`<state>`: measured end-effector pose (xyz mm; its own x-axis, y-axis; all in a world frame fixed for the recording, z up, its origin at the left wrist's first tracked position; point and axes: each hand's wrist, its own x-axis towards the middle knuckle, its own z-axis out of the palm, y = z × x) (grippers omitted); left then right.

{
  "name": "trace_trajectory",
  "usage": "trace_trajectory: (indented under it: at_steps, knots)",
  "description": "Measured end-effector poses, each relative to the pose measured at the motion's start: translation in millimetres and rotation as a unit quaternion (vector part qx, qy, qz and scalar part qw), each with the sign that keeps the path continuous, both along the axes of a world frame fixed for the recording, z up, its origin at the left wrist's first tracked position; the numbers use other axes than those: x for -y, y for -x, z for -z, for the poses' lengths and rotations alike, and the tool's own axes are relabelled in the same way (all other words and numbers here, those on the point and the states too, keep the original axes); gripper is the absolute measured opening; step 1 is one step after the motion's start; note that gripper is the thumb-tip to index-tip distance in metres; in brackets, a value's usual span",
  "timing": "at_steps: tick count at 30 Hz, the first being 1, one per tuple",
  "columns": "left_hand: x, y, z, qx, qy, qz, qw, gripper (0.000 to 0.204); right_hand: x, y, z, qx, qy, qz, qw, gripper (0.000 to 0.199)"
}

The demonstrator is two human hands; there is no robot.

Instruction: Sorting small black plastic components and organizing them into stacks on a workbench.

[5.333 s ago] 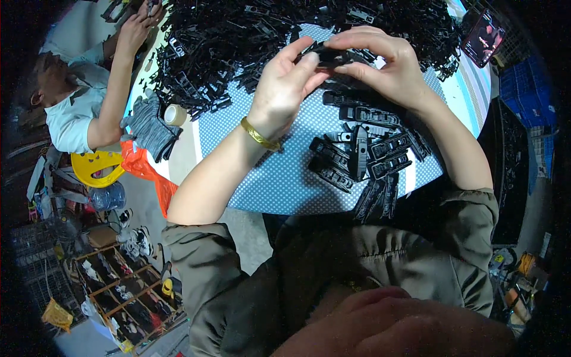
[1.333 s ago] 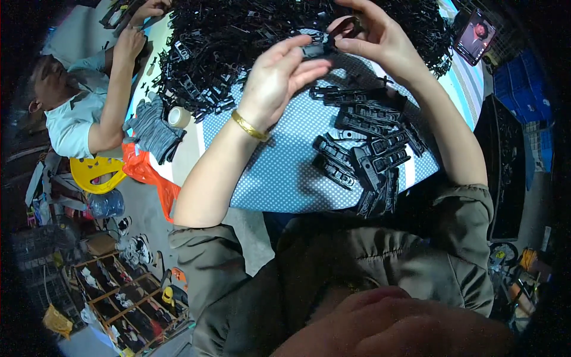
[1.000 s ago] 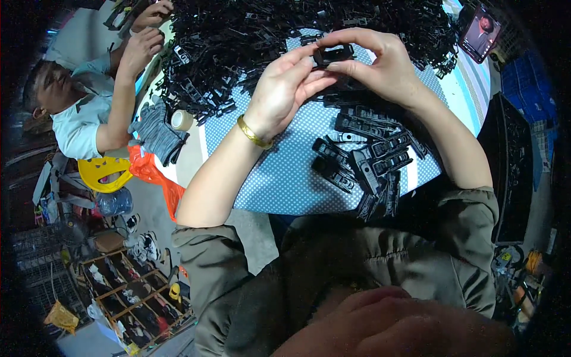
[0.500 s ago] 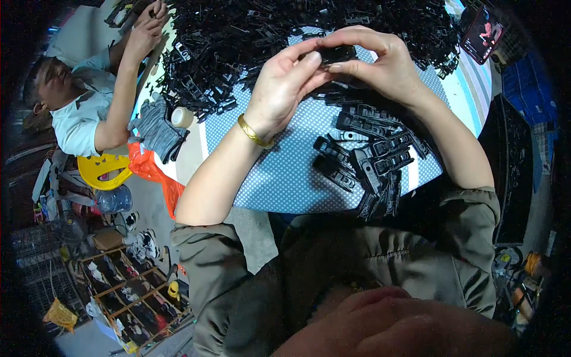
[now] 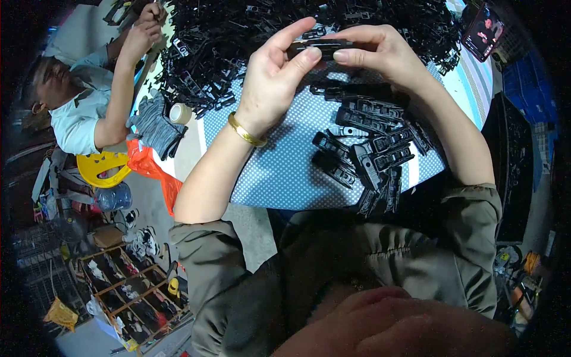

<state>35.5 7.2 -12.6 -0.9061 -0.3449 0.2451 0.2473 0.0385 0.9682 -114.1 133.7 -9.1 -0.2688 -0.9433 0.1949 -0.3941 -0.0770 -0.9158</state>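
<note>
Above the table's far side, my left hand (image 5: 275, 70) and my right hand (image 5: 388, 55) hold a long, narrow black plastic part (image 5: 328, 45) between them. My left thumb presses its near side while the left index finger points up and away. On the other end, my right thumb and fingers pinch it closed. Just below the hands lies a loose pile of similar black parts (image 5: 380, 146), several of them with grey faces. Beyond the hands spreads a large heap of small black plastic pieces (image 5: 220, 35). Exactly what the held part is cannot be made out.
A dotted blue cloth (image 5: 267, 172) covers the table. At left are a tape roll (image 5: 180, 113), grey gloves (image 5: 157, 126), an orange bag (image 5: 156, 172) and a yellow stool (image 5: 98, 169). Another person (image 5: 89, 107) works there. A phone (image 5: 483, 33) stands at far right.
My hands have drawn slightly apart, showing more of the black part. The left index finger has lifted off it, and my left forearm has shifted a little left.
</note>
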Motion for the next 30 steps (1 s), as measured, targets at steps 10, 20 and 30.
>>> trace_trajectory:
  at_steps: [10,20,30]
  knots:
    - [-43.2,-3.8,12.5,-0.207,0.48,0.089,0.848,0.039,12.7,20.2,12.5,-0.012,-0.018,-0.057,0.998,0.04]
    - [-31.0,-4.3,2.3,-0.188,0.481,0.021,0.856,0.025,20.2,4.4,30.5,-0.212,-0.01,-0.008,0.977,0.04]
    - [26.9,9.0,21.6,0.11,0.687,-0.231,0.68,0.011,2.5,37.0,12.4,-0.078,0.072,0.127,0.986,0.025]
